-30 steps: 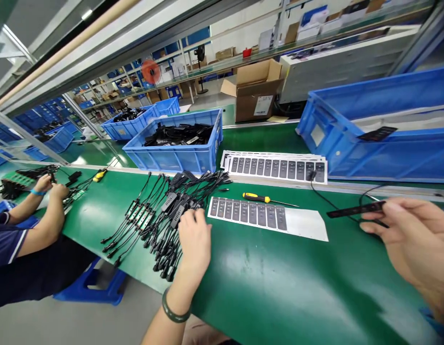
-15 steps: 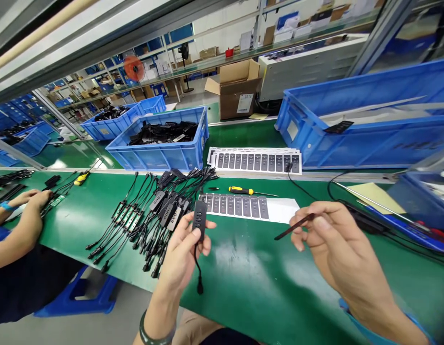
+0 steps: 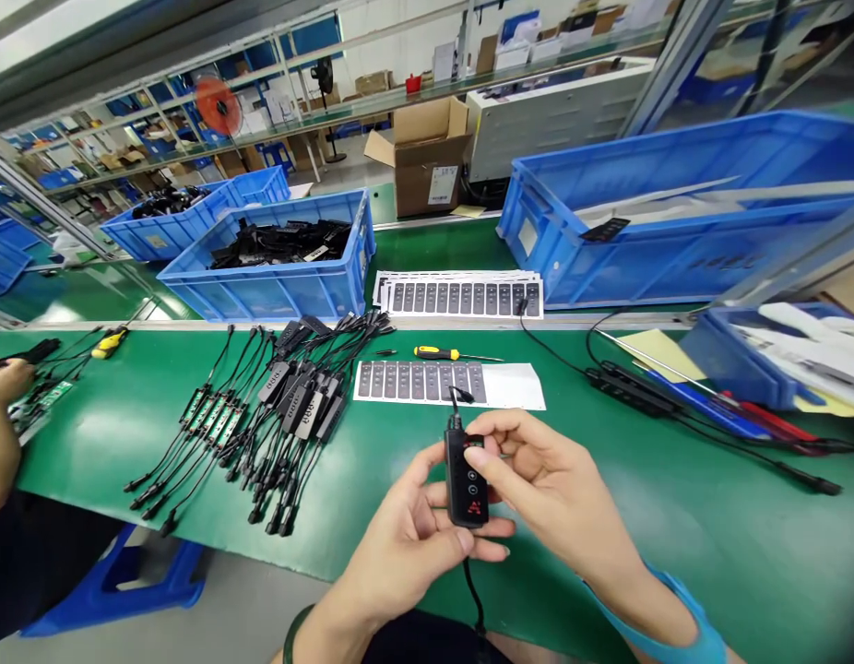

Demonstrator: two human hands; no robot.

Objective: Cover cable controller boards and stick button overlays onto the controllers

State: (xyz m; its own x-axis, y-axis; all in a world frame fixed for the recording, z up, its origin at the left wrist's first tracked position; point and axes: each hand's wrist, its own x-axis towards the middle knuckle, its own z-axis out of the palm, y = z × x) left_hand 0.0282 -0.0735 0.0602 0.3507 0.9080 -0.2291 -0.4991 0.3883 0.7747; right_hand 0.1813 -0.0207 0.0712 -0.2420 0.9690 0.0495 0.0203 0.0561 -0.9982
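It's an electronics assembly workshop here, cabled green circuit boards (image 3: 215, 422) on a long green worktop (image 3: 745, 553), blue plastic crates (image 3: 275, 295) behind!
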